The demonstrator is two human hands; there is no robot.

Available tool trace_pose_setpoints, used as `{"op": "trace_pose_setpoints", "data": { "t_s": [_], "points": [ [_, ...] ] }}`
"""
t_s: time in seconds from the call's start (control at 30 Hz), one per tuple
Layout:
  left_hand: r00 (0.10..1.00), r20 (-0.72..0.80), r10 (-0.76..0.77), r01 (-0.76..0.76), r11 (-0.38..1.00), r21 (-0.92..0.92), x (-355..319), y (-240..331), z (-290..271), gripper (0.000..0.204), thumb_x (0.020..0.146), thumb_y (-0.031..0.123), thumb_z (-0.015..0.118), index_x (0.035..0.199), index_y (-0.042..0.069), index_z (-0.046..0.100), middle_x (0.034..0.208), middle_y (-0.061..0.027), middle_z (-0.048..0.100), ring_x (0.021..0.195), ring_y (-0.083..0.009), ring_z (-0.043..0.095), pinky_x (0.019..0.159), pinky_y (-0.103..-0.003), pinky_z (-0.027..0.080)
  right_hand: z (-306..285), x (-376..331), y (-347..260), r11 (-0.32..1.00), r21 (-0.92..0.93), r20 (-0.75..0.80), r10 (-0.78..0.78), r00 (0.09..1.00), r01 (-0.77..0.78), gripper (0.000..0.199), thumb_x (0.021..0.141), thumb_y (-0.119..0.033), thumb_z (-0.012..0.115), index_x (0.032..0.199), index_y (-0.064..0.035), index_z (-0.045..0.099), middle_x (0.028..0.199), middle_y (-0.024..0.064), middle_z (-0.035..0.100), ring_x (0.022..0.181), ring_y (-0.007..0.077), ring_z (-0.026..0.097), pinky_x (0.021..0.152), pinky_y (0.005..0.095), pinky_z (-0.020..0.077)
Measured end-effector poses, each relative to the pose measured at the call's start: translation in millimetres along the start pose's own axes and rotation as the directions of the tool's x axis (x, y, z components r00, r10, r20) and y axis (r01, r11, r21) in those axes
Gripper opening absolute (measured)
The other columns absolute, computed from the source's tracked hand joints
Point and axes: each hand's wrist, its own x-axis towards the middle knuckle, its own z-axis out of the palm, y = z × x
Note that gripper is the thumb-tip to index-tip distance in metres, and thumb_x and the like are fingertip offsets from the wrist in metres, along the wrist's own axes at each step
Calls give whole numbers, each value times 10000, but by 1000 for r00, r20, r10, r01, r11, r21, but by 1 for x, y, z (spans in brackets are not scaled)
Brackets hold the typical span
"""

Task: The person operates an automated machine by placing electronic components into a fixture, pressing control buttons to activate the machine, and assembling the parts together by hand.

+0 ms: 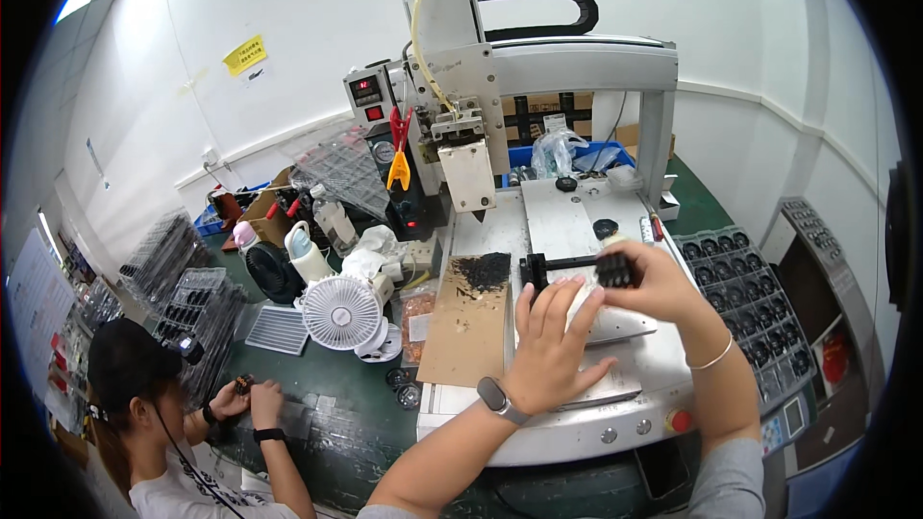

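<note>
black part (pixel 616 272) sits pinched in the right hand (pixel 659 281), at the fingertips, held just above the machine bed (pixel 562 221) and close beside the black fixture (pixel 538 269). right hand clenched around the part. left hand (pixel 550 351) open, fingers spread, pressing flat on the white plate (pixel 615 327) below and left of the part. tray of black parts (pixel 745 298) to the right. white fan (pixel 343 312) left of the machine.

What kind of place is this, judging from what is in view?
Most likely a small factory assembly line: a benchtop gantry machine, trays of black parts, and a co-worker at the same green bench.
</note>
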Motion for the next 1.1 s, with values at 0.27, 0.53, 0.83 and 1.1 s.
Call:
{"op": "trace_pose_setpoints", "data": {
  "t_s": [0.27, 0.53, 0.83, 1.1],
  "points": [
    [954, 242, 179, -197, 979, 52, -8, 14, 7, 553, 803, 331, 683, 1302, 127, 563, 1339, -107, 473, 1275, -276, 421, 1116, -578, 198, -64, 15, 69, 418, -735, -507, 186, 842, -535, 484, 616, -259, 852, 901, 22, 582, 930, 230, 655, 932, 373, 643, 823, 416, 519],
    [936, 304, 175, -170, 984, -45, -11, 12, 12, 484, 799, 269, 681, 1235, 87, 574, 1306, -149, 479, 1284, -310, 411, 1117, -561, 209, -77, 11, 73, 496, -674, -534, 186, 825, -548, 828, 649, -452, 840, 1195, 95, 543, 1178, 300, 593, 1113, 389, 602, 941, 414, 500],
    [930, 341, 140, -118, 990, -83, -17, 13, 16, 471, 840, 283, 645, 1243, 55, 560, 1310, -194, 462, 1304, -350, 379, 1119, -537, 222, -218, -167, 104, -7, -574, -817, 66, 572, -819, 269, 800, -193, 655, 961, 19, 688, 982, 240, 674, 943, 406, 659, 863, 487, 531],
    [930, 366, -12, 33, 998, -52, -21, 11, 25, 512, 831, 335, 654, 1252, 58, 559, 1316, -221, 472, 1302, -359, 378, 1100, -543, 247, -298, -334, 194, -56, -512, -805, 378, 457, -857, 292, 737, 8, 566, 1000, 95, 661, 1148, 314, 614, 1091, 472, 580, 953, 436, 492]
  ]
}}
